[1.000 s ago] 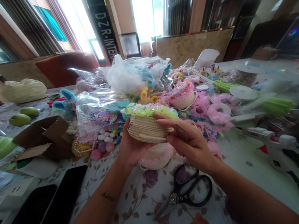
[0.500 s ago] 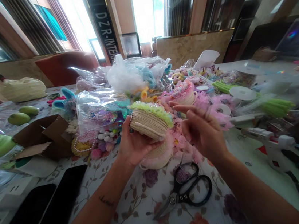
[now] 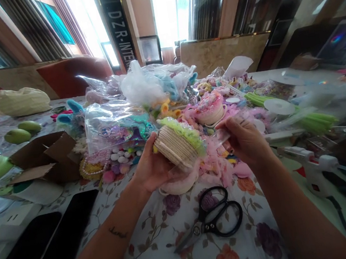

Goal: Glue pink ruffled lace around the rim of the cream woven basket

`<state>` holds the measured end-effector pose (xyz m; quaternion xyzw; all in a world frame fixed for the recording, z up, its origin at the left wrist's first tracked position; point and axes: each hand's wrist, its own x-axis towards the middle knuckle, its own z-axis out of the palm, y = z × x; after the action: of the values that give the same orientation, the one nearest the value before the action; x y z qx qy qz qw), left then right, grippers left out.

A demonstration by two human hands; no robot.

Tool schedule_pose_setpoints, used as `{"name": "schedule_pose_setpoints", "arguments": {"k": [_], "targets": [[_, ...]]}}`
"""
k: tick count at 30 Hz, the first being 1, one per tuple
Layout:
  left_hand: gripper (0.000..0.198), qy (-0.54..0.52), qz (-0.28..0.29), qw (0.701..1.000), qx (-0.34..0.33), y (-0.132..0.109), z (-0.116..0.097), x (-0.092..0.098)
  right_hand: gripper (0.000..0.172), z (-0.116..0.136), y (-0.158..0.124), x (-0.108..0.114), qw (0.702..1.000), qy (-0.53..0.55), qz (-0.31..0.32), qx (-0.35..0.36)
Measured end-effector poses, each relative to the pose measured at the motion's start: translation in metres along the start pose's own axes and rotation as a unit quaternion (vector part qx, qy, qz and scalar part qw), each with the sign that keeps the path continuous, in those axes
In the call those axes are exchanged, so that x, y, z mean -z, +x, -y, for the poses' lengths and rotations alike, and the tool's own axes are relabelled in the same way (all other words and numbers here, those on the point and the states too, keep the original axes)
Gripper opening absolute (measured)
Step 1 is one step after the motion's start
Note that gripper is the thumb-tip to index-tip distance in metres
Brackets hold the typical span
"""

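My left hand (image 3: 152,168) grips a small woven straw basket (image 3: 177,148), tilted on its side, with yellow-green ruffled trim (image 3: 189,131) around its rim. Just right of it, my right hand (image 3: 246,139) is closed in a pinch on a translucent pale strip (image 3: 221,135); its exact kind is unclear. Beneath the held basket lies a pale round woven piece with pink ruffle (image 3: 180,184), partly hidden. Pink tulle (image 3: 214,166) spreads below my right hand. Black-handled scissors (image 3: 209,222) rest on the floral cloth in front, blades toward the left.
Behind stands another woven basket with pink trim (image 3: 210,109). Plastic bags (image 3: 118,128), pompoms (image 3: 122,159) and a cardboard box (image 3: 45,157) crowd the left. Two dark phones (image 3: 67,232) lie front left. A white glue gun (image 3: 313,166) sits at right.
My right hand has gone from a pointing finger near the pink trim to a pinch on a translucent strip. The basket in my left hand has shifted slightly right and tilted more.
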<state>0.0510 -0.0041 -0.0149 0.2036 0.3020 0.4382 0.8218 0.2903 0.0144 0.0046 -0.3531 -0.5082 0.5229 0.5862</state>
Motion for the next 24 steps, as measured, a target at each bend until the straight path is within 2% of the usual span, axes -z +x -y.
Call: {"name": "schedule_pose_setpoints", "arguments": {"k": [3,14,24], "targets": [[0.066,0.012,0.003,1.0,0.014,-0.0011,-0.0004,0.0014,0.04,-0.0053,0.0001,-0.0002,0.999,0.035,0.013,-0.016],[0.068,0.04,0.028,0.999,0.023,-0.0013,-0.0006,0.0034,0.036,-0.0036,0.0031,0.0016,0.999,0.006,-0.029,0.032],[0.07,0.057,0.01,0.998,0.022,-0.0028,-0.0004,0.0012,0.035,-0.0055,0.0044,0.0031,0.999,0.014,-0.021,0.043]]}}
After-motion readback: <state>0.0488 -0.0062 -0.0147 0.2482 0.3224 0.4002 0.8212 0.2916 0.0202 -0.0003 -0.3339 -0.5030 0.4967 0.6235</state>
